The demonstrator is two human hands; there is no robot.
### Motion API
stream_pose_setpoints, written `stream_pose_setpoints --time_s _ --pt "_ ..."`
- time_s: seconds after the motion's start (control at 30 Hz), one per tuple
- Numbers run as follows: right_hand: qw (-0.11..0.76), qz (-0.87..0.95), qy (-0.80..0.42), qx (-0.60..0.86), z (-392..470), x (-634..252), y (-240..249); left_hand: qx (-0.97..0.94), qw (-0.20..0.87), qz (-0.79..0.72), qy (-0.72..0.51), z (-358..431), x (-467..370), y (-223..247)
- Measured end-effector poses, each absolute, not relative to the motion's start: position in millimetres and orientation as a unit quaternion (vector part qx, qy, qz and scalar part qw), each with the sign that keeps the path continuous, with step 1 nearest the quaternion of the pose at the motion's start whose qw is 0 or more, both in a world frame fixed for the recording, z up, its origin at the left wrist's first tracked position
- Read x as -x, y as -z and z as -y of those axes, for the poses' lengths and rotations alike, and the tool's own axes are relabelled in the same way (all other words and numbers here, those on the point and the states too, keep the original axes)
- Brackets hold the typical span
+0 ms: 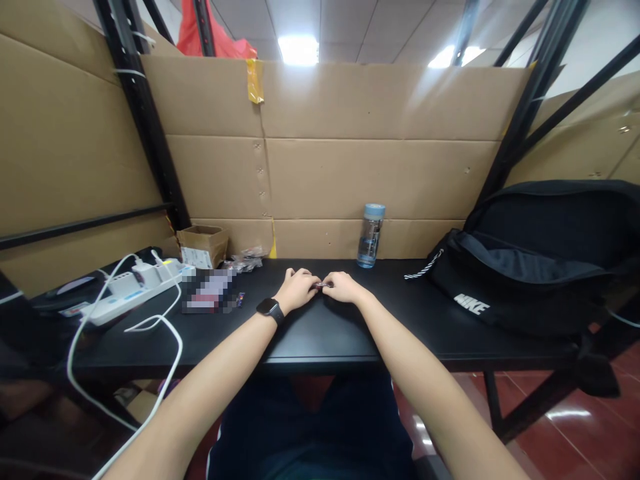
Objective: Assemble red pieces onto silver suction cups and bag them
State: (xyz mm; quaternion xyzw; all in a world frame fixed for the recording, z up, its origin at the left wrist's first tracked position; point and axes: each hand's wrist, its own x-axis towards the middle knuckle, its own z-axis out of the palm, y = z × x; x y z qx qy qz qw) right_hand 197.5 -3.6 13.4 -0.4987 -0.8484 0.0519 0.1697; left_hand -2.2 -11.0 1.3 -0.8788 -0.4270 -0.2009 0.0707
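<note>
Over the middle of the black table (pixel 320 337), my left hand (pixel 297 289) and my right hand (pixel 344 287) meet fingertip to fingertip. Between them is a small, shiny, reddish-dark piece (pixel 321 285), pinched from both sides. Fingers cover much of it, and it is too small to tell its kind. A dark smartwatch (pixel 271 308) is strapped round my left wrist. Left of my left hand lie a blurred-out flat item (pixel 207 293) and a small colourful piece (pixel 241 299).
A water bottle (pixel 371 237) stands at the back. To the right sits an unzipped black backpack (pixel 530 267). At the left are a white power strip (pixel 140 290) with a looping cable (pixel 177 340), a small cardboard box (pixel 204 245) and clear plastic packets (pixel 247 260). Cardboard panels (pixel 375 173) wall the back.
</note>
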Motion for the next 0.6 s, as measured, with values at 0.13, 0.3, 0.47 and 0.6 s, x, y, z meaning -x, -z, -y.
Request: stream_pose_setpoints --time_s 0.13,0.3,0.47,0.6 --pt "0.238 0.852 -0.114 0.451 -2 -204 -9 0.869 0.061 0.437 0.224 7 6 -3" --pt "0.333 0.829 -0.191 0.407 -10 -203 -1 0.866 0.043 0.442 0.229 3 16 -10" --pt "0.372 0.799 -0.184 0.434 -14 -211 4 0.767 0.140 0.559 0.283 -27 58 -40" --pt "0.375 0.781 -0.196 0.460 -16 -222 8 0.650 0.163 0.681 0.297 -62 119 -61"
